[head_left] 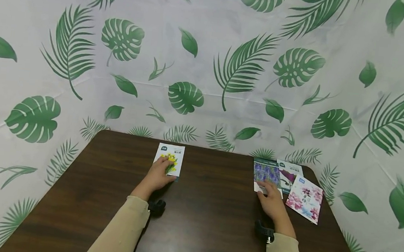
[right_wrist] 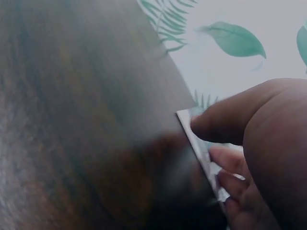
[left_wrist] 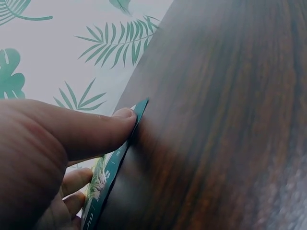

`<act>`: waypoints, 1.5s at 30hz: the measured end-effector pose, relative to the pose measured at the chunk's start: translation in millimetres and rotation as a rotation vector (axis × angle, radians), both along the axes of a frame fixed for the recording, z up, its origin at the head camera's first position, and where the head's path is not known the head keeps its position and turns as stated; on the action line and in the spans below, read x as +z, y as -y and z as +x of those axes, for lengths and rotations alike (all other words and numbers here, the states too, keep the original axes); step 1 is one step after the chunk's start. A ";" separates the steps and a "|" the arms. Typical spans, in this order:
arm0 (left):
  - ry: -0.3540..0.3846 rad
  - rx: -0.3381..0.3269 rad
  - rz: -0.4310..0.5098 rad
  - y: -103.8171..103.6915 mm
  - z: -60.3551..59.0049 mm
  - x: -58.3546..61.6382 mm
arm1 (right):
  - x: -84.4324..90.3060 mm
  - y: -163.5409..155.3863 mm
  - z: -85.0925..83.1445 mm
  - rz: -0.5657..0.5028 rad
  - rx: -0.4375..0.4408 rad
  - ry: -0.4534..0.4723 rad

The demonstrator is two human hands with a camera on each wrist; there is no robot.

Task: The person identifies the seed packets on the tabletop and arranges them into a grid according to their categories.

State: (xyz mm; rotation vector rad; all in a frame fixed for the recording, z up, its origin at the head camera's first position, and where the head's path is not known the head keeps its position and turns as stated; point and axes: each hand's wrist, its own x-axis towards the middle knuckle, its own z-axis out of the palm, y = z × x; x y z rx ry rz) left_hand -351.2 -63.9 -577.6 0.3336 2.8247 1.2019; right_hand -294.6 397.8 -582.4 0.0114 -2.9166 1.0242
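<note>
My left hand (head_left: 158, 175) rests on a white flower seed packet (head_left: 178, 150) with yellow blooms, near the table's far edge. The left wrist view shows the thumb (left_wrist: 98, 130) on top beside the packet's teal end (left_wrist: 113, 165), other fingers spread across its face. Toward the right, my right hand (head_left: 272, 200) lies over the lower part of a packet with purple flower spikes (head_left: 266, 172). In the right wrist view the thumb (right_wrist: 216, 120) touches that packet's pale edge (right_wrist: 192, 139). Both packets lie flat, partly covered by the hands.
Right of the purple packet lies a white packet with a dark purple flower (head_left: 291, 168), partly overlapped by a pink-blossom packet (head_left: 306, 200). The dark wooden table (head_left: 211, 209) ends at a leaf-patterned cloth (head_left: 144, 107). Dark bands (head_left: 156, 207) circle both wrists.
</note>
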 end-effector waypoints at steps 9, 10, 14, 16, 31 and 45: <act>0.012 -0.011 -0.096 -0.3 1.0 2.1 | 4.6 9.2 -1.5 0.019 0.029 0.074; 0.009 -0.015 -0.106 -0.6 0.8 2.3 | 5.4 10.7 -1.8 0.023 0.036 0.076; 0.009 -0.034 -0.120 -2.0 0.3 0.6 | 8.3 16.9 0.6 0.013 0.052 0.098; 0.021 -0.042 -0.109 -2.4 1.2 -0.9 | 9.4 20.3 3.0 0.012 0.062 0.121; -0.027 0.032 -0.076 -2.5 2.7 1.2 | 7.2 56.2 -0.5 -0.017 0.107 0.025; -0.039 0.008 -0.099 -3.1 2.1 -3.1 | 2.2 74.8 -0.1 0.019 0.128 0.034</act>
